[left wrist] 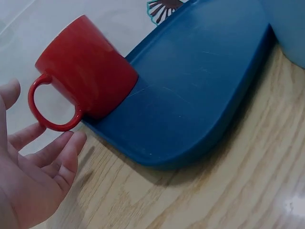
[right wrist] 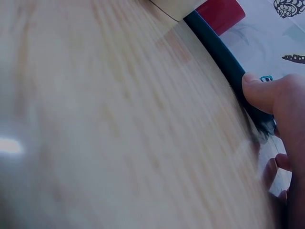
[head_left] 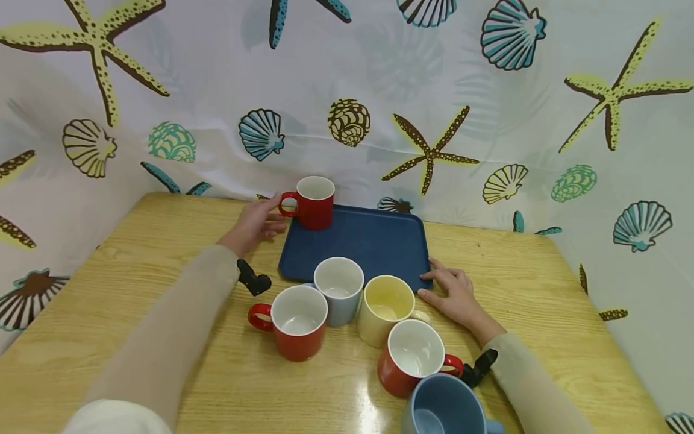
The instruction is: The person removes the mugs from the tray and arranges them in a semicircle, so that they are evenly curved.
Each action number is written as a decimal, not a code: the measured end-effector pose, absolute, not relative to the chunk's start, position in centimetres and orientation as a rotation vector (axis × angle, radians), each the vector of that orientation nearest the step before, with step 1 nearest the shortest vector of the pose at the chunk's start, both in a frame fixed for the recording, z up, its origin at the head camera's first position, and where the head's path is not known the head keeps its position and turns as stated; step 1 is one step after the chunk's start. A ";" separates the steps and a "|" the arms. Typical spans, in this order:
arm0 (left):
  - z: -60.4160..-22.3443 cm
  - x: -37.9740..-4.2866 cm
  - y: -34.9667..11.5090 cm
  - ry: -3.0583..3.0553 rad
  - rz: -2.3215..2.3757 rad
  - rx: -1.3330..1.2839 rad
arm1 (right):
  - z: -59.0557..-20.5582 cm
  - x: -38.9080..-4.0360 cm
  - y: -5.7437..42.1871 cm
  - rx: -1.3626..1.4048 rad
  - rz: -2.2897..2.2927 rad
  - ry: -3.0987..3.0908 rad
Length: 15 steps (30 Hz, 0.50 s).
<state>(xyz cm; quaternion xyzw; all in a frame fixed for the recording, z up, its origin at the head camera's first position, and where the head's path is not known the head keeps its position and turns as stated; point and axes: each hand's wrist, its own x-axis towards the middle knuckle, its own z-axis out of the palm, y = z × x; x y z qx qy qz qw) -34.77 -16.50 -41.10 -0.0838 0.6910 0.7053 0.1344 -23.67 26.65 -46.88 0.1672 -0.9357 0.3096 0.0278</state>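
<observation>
A red mug (head_left: 317,208) with a white inside stands upright on the far left corner of a blue tray (head_left: 374,241). Beside its handle is my left hand (head_left: 257,223). The left wrist view has that hand's fingers (left wrist: 66,152) loosely bent, right at the bottom of the handle, and its thumb apart from the mug (left wrist: 88,67). At the tray's near right corner, my right hand (head_left: 452,293) holds the edge between thumb and fingers. In the right wrist view, the thumb (right wrist: 259,93) lies against the tray's side (right wrist: 219,47).
Nearer than the tray stand a red mug (head_left: 298,340), a light blue mug (head_left: 341,304), a cream mug (head_left: 374,319), another red mug (head_left: 393,367) and a larger blue mug (head_left: 450,410). A shell-patterned cloth (head_left: 303,72) hangs behind the wooden table (head_left: 260,398).
</observation>
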 end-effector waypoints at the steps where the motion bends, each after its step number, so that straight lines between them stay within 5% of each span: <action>1: -41.1 -34.9 -16.4 2.004 2.052 -0.254 | -46.9 -23.7 26.6 0.519 0.959 -2.885; 15: -42.5 -36.5 -15.7 2.144 1.979 -0.203 | -47.0 -23.8 26.6 0.518 0.944 -2.884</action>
